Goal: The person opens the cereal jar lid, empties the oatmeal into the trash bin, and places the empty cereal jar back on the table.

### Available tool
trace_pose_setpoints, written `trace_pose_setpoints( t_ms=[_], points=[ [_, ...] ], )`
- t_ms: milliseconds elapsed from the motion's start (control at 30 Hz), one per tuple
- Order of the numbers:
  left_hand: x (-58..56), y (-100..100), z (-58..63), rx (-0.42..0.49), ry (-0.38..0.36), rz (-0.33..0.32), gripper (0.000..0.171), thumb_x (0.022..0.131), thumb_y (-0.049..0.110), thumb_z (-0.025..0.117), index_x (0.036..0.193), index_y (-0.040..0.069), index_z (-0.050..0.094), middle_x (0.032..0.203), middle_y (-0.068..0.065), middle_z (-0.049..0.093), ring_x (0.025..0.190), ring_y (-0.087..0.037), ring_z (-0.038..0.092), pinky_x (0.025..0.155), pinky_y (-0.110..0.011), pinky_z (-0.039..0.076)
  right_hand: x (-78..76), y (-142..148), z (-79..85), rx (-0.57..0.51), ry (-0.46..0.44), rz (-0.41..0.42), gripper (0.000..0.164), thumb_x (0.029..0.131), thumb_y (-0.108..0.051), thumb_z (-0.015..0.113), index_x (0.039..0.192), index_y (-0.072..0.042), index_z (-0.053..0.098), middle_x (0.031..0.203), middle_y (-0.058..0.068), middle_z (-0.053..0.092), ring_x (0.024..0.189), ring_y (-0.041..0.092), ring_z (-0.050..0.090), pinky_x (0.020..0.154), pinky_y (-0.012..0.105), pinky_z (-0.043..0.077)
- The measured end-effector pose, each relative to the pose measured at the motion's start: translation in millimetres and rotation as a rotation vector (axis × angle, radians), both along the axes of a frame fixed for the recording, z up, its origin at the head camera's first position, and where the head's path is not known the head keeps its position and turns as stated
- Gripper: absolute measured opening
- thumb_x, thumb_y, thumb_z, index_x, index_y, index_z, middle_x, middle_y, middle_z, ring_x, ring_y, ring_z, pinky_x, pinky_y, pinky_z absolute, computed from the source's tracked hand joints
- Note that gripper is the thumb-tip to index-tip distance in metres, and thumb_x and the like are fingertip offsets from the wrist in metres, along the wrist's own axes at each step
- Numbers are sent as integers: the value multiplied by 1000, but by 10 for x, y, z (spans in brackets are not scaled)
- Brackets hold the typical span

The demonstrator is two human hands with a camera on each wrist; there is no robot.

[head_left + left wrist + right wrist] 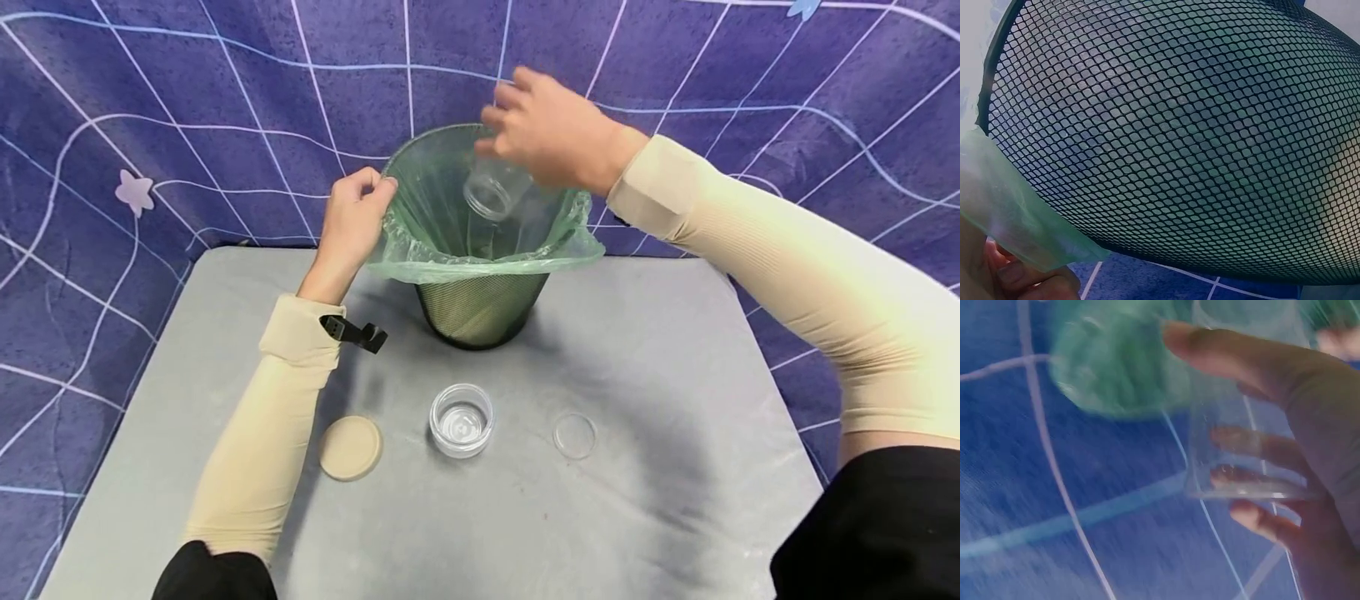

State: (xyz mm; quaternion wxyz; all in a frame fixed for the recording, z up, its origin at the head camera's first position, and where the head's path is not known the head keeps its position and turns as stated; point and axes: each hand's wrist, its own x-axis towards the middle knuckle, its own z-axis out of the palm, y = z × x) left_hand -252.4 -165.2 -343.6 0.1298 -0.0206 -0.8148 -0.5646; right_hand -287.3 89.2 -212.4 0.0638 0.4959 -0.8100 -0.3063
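A mesh waste bin (480, 312) lined with a green plastic bag (457, 268) stands at the far side of the table. My left hand (350, 225) grips the left of its rim, thumb on the bag; in the left wrist view the fingers (1035, 281) are beneath the bag's folded edge, beside the mesh (1179, 137). Over the bin's opening, my right hand (558, 133) holds a clear cup (491, 190) tipped mouth-down. In the right wrist view the thumb and fingers wrap round the cup (1250, 487). That hand is slightly blurred.
On the grey table (600, 533) a clear round jar (461, 421) stands upright in front of the bin. A beige round lid (351, 448) lies to its left, a thin clear disc (575, 437) to its right. A blue patterned cloth (247, 83) hangs behind the bin.
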Motion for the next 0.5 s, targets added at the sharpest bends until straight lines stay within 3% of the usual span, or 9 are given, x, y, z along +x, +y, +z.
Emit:
trace_pose_setpoints(
  t_ms=[267,500],
  points=[
    [17,-18,15,-3,1,8,38,105,28,61,71,17,47,65,8,40,72,-17,45,67,-31,34,1,80,-34,-83,-14,6,66,80,-16,86,141,-8,63,128,26,66,113,45,59,97,58,47],
    [10,-9,13,-18,4,6,38,105,30,62,72,18,50,68,7,44,74,-18,46,69,-31,35,17,158,-113,-137,-44,-23,71,80,-29,91,142,-10,64,131,23,67,114,43,60,99,57,48]
  ],
)
